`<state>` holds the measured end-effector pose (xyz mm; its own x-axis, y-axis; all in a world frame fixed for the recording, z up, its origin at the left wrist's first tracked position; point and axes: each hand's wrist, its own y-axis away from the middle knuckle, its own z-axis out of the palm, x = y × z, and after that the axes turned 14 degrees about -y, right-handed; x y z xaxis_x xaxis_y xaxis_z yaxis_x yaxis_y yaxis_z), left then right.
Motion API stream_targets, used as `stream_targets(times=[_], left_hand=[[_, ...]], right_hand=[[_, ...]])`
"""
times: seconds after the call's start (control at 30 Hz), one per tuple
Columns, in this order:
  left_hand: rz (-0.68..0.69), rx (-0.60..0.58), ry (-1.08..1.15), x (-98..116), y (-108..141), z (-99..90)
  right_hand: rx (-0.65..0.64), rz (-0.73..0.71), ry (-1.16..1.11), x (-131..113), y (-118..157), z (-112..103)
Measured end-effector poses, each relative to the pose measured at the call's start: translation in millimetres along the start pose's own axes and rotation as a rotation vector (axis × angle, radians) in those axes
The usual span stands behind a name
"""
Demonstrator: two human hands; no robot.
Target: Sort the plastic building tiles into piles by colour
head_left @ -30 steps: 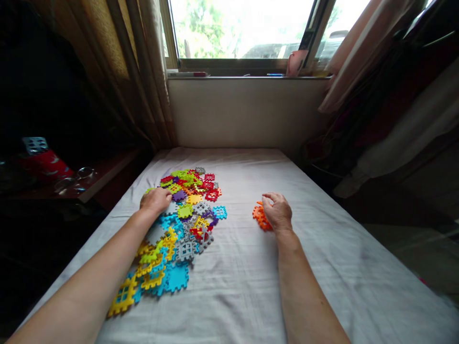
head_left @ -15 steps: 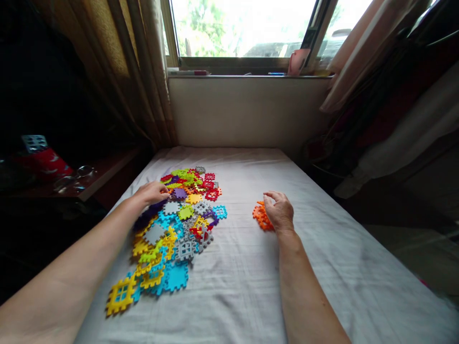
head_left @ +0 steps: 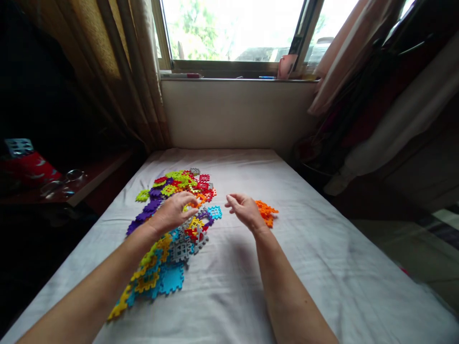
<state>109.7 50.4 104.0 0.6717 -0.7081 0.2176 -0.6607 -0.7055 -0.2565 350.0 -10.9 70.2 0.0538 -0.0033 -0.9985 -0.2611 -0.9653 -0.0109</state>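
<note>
A long heap of interlocking plastic tiles (head_left: 171, 278) in blue, yellow, grey, purple, green and red lies on the left of the sheet. My left hand (head_left: 176, 209) hovers over the middle of this heap, its fingers loosely bent and apart; I make out nothing held in it. To the right, my right hand (head_left: 244, 210) is above the sheet, fingers curled but parted, with no piece visible in them. Just beyond its wrist, a small pile of orange tiles (head_left: 267, 212) rests on the sheet, partly covered by the hand. One light-green tile (head_left: 142, 195) sits at the heap's left edge.
A white sheet (head_left: 315, 282) covers the bed-like surface, which ends at a wall under the window. Eyeglasses (head_left: 75, 176) and a red item (head_left: 30, 167) are on a dark side table at left. A pink cup (head_left: 286, 67) stands on the windowsill.
My left hand has moved right, across the heap. My right hand has moved left, away from the orange pile, so the two hands are now closer together. The view has shifted slightly.
</note>
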Motion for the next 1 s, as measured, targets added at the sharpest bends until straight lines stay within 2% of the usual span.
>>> stream_targets(times=[0.1,0.17,0.23,0.3,0.4,0.5,0.6,0.67,0.8,1.0], left_hand=[[0.116,0.061,-0.127,31,-4,25.0],[0.153,0.081,-0.158,42,-7,35.3],[0.162,0.107,-0.158,47,-10,40.6],[0.145,0.122,-0.157,45,-12,41.7],[0.094,0.077,-0.184,31,-13,38.2],[0.012,-0.004,-0.254,6,-12,31.9],[-0.105,-0.088,-0.348,-24,-10,25.1],[-0.168,-0.136,-0.404,-42,-8,20.7],[-0.254,-0.199,-0.495,-69,-7,13.7],[-0.296,-0.307,-0.555,-86,-13,11.7]], right_hand=[[-0.122,0.046,-0.177,2,2,21],[-0.149,0.037,-0.228,4,1,23],[-0.127,0.019,-0.236,6,-2,15],[-0.038,0.001,-0.199,8,-7,-5],[0.239,-0.006,-0.086,15,-13,-53],[0.536,-0.003,0.007,28,-13,-107],[0.674,0.087,0.156,42,-8,-143],[0.697,0.159,0.271,49,-5,-152],[0.654,0.249,0.454,54,-3,-149],[0.648,0.283,0.627,55,-6,-143]])
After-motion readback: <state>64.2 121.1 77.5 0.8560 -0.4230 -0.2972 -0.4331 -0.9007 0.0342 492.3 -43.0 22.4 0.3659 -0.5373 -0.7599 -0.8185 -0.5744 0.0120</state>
